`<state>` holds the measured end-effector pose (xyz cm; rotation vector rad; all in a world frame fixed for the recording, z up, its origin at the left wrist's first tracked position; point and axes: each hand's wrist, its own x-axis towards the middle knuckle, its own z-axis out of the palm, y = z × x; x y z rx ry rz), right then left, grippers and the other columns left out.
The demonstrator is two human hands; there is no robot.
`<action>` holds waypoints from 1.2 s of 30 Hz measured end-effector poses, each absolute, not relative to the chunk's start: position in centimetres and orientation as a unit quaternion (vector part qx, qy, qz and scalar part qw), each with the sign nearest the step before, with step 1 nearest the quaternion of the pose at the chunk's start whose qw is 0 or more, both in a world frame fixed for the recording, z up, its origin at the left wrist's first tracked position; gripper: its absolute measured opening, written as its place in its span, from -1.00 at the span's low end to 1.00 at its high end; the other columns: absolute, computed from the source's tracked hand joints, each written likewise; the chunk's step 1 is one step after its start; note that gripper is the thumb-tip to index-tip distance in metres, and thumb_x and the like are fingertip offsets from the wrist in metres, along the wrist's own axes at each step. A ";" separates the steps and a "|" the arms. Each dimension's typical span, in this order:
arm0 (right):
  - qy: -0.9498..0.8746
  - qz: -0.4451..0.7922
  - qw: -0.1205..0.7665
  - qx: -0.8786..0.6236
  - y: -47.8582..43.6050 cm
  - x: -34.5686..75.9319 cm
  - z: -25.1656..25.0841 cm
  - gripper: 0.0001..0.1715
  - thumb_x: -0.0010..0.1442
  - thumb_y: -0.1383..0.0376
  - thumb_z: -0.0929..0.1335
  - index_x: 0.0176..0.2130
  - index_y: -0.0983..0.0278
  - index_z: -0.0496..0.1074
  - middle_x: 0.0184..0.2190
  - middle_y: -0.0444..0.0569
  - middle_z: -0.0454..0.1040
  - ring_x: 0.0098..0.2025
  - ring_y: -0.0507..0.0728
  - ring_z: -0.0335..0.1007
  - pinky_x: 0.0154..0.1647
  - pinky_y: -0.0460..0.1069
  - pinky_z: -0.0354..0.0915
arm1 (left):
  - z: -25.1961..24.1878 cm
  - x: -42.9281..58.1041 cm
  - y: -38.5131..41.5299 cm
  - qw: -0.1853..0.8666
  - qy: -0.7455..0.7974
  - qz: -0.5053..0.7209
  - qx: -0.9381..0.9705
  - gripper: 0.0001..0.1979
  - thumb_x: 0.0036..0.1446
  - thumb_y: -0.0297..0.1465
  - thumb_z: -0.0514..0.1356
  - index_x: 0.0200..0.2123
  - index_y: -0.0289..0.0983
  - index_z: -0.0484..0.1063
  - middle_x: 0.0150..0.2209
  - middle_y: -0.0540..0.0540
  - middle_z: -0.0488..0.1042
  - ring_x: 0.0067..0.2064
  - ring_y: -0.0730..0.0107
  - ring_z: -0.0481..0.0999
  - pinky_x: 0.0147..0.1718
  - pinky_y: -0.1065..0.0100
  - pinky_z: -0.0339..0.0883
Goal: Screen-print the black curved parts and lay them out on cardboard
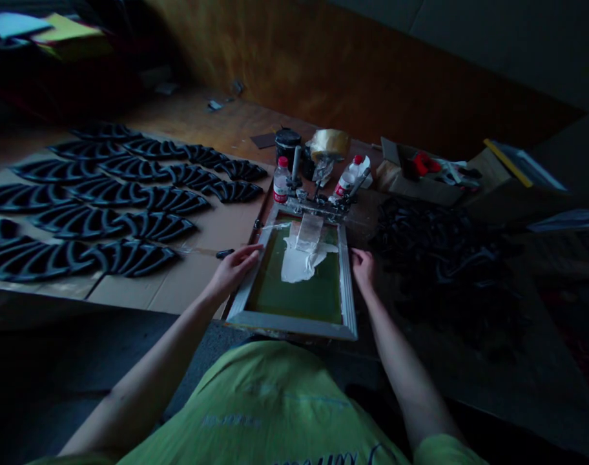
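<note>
A screen printing frame [290, 321] with pale metal sides and a green mesh lies in front of me. White ink [297, 263] is spread over the upper middle of the mesh, and a flat pale squeegee-like block [309, 231] rests in it. My left hand [235, 268] is closed at the frame's left side, fingertips on the rim. Against the right side, my right hand [365, 267] has its fingers curled at the rim. At the far end, the frame meets a metal hinge clamp [318, 206]. What lies under the mesh is hidden.
Rows of black wing-shaped pieces [115, 219] cover cardboard on the left, with a black marker [225, 254] nearby. Behind the clamp stand two red-capped bottles [281, 181], a dark tub [287, 143] and a tape roll [330, 143]. To the right are a heaped black pile [440, 258] and an open box [418, 184].
</note>
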<state>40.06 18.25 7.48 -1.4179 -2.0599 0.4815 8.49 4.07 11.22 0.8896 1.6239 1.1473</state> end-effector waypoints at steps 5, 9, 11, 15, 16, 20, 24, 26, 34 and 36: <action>-0.836 0.118 0.279 -0.457 19.8 34.5 10.9 -0.33 0.10 0.22 0.44 0.16 0.29 0.29 0.10 0.17 0.27 0.10 0.28 0.24 0.11 0.16 0.24 | 5.8 8.8 3.4 0.446 0.695 0.437 0.357 -0.19 -0.06 -0.04 0.27 0.23 -0.27 0.29 -0.48 0.04 0.47 -0.52 0.46 0.38 -0.53 0.46 0.24; -0.896 0.096 0.136 -0.411 17.4 30.2 10.9 -0.70 0.10 0.30 0.45 -0.13 0.27 0.43 -0.20 0.07 0.45 -0.08 0.24 0.31 -0.07 0.10 0.28 | 4.3 8.6 3.9 0.434 0.707 0.435 0.350 -0.24 -0.07 -0.06 0.27 0.19 -0.27 0.34 -0.44 0.00 0.51 -0.47 0.41 0.43 -0.48 0.43 0.29; -0.917 0.096 0.102 -0.374 15.6 30.4 10.0 -0.92 0.16 0.37 0.38 -0.26 0.27 0.44 -0.31 0.03 0.47 -0.17 0.20 0.32 -0.16 0.05 0.26 | 3.9 8.5 4.0 0.433 0.709 0.440 0.341 -0.26 -0.08 -0.06 0.28 0.16 -0.27 0.37 -0.40 -0.04 0.54 -0.43 0.37 0.47 -0.45 0.41 0.32; -0.967 0.085 0.072 -0.229 13.1 33.2 9.3 -0.80 0.14 0.51 0.29 -0.28 0.29 0.46 -0.31 0.03 0.51 -0.17 0.18 0.31 -0.18 0.03 0.20 | 3.2 8.5 4.0 0.433 0.711 0.443 0.333 -0.27 -0.08 -0.06 0.28 0.16 -0.25 0.38 -0.36 -0.06 0.57 -0.38 0.33 0.50 -0.41 0.38 0.35; -0.975 0.090 0.061 -0.194 13.0 33.8 9.5 -0.79 0.12 0.52 0.30 -0.28 0.29 0.46 -0.31 0.02 0.51 -0.18 0.17 0.32 -0.19 0.02 0.19 | 3.2 8.5 4.0 0.432 0.710 0.444 0.334 -0.27 -0.08 -0.06 0.28 0.15 -0.25 0.38 -0.35 -0.06 0.57 -0.38 0.32 0.51 -0.41 0.38 0.36; -0.973 0.119 0.060 -0.189 14.0 33.8 10.4 -0.89 0.11 0.44 0.37 -0.32 0.25 0.47 -0.39 -0.05 0.50 -0.23 0.15 0.33 -0.23 0.01 0.16 | 3.4 8.6 4.0 0.424 0.708 0.453 0.336 -0.29 -0.09 -0.05 0.28 0.13 -0.26 0.41 -0.37 -0.07 0.57 -0.38 0.30 0.52 -0.42 0.36 0.36; -0.956 0.086 0.120 -0.255 13.1 33.0 9.1 -0.83 0.19 0.43 0.32 -0.23 0.27 0.50 -0.28 0.03 0.53 -0.17 0.17 0.34 -0.18 0.04 0.19 | 3.7 8.7 4.0 0.424 0.707 0.454 0.339 -0.26 -0.08 -0.03 0.27 0.14 -0.28 0.39 -0.38 -0.08 0.56 -0.40 0.30 0.51 -0.43 0.36 0.36; -0.960 0.087 0.127 -0.235 12.0 33.3 8.2 -0.78 0.22 0.43 0.29 -0.18 0.27 0.50 -0.20 0.06 0.54 -0.16 0.16 0.36 -0.16 0.04 0.22 | 3.8 8.7 3.9 0.430 0.705 0.451 0.339 -0.24 -0.08 -0.02 0.26 0.16 -0.29 0.37 -0.37 -0.09 0.56 -0.40 0.30 0.51 -0.43 0.36 0.36; -0.895 0.167 0.192 -0.366 16.6 31.4 12.3 -0.47 0.15 0.23 0.44 0.11 0.14 0.36 -0.08 -0.02 0.51 -0.11 0.16 0.42 -0.12 0.03 0.34 | 7.0 8.3 3.7 0.489 0.676 0.435 0.339 -0.12 -0.08 0.01 0.28 0.27 -0.27 0.21 -0.42 -0.03 0.51 -0.47 0.38 0.44 -0.52 0.43 0.27; -0.869 0.160 0.229 -0.408 19.5 31.8 14.3 -0.34 0.14 0.19 0.43 0.20 0.12 0.27 -0.06 -0.02 0.50 -0.14 0.16 0.43 -0.12 0.03 0.35 | 9.3 8.0 3.8 0.496 0.665 0.441 0.341 -0.14 -0.06 0.04 0.27 0.26 -0.25 0.23 -0.43 -0.01 0.49 -0.49 0.44 0.40 -0.56 0.47 0.20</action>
